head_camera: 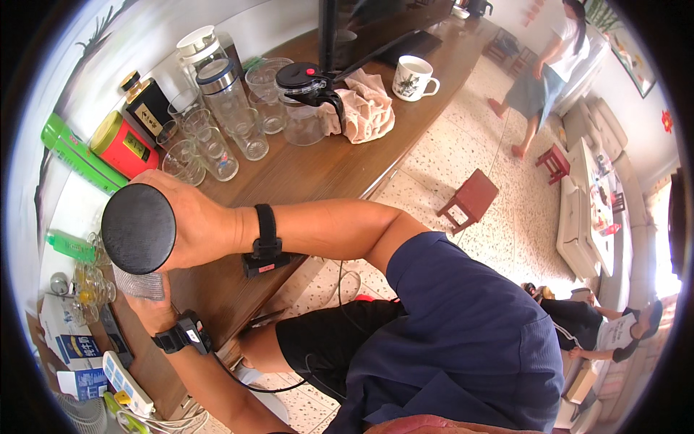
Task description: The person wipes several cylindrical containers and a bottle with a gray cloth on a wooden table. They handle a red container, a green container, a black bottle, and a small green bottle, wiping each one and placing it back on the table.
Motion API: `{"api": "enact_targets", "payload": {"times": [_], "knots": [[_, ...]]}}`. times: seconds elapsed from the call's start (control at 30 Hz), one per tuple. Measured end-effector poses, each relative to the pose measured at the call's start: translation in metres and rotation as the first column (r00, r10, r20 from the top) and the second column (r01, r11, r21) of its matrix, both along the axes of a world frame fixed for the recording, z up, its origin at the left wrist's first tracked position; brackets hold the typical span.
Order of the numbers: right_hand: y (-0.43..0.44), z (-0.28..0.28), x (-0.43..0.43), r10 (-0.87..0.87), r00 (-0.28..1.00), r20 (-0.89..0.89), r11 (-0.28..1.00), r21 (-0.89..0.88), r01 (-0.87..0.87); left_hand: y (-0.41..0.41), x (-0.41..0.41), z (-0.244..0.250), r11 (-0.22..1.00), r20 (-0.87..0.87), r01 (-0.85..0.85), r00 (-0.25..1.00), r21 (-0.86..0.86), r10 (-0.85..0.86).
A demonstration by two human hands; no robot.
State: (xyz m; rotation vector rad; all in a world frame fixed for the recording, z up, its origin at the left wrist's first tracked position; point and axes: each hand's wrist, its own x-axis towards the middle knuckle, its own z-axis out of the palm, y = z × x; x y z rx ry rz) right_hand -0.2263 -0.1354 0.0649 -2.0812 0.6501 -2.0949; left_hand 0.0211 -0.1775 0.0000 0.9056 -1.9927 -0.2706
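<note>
My right hand point(200, 225) is wrapped around a dark round piece point(139, 228) with a flat, wood-grained face, possibly a lid. Just below it, my left hand point(154, 312) holds a ribbed clear vessel point(142, 286); most of its fingers are hidden, and whether the two pieces touch cannot be told. Both wrists wear black straps with small devices. Beyond my right hand stand several clear drinking glasses point(219, 157), a lidded glass tumbler point(219, 87) and a glass teapot with a black lid point(306, 103). A crumpled pinkish cloth point(366, 111) lies by the teapot.
The wooden cabinet top point(325, 173) also bears a white mug point(413, 78), a red tin point(124, 144), a green container point(81, 154), a dark bottle point(152, 108) and a power strip point(127, 382). A red stool point(471, 198) stands on the floor. One person point(553, 65) walks; another point(602, 328) sits.
</note>
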Motion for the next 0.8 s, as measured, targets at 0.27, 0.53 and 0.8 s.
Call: {"api": "enact_targets", "payload": {"times": [0.27,0.53,0.8], "knots": [[0.0,-0.003,0.002,0.187,0.981,0.042,0.979,0.077,-0.19,0.02,-0.051,0.057,0.801,-0.773,0.497,0.63,0.333,-0.07],[0.007,-0.004,0.004,0.392,0.899,0.195,0.823,0.363,-0.437,0.022,-0.073,0.057,0.781,-0.834,0.524,0.551,0.338,-0.009],[0.004,0.005,0.002,0.185,0.983,0.017,0.954,0.237,-0.184,0.028,-0.067,0.061,0.699,-0.87,0.566,0.463,0.436,0.169]]}}
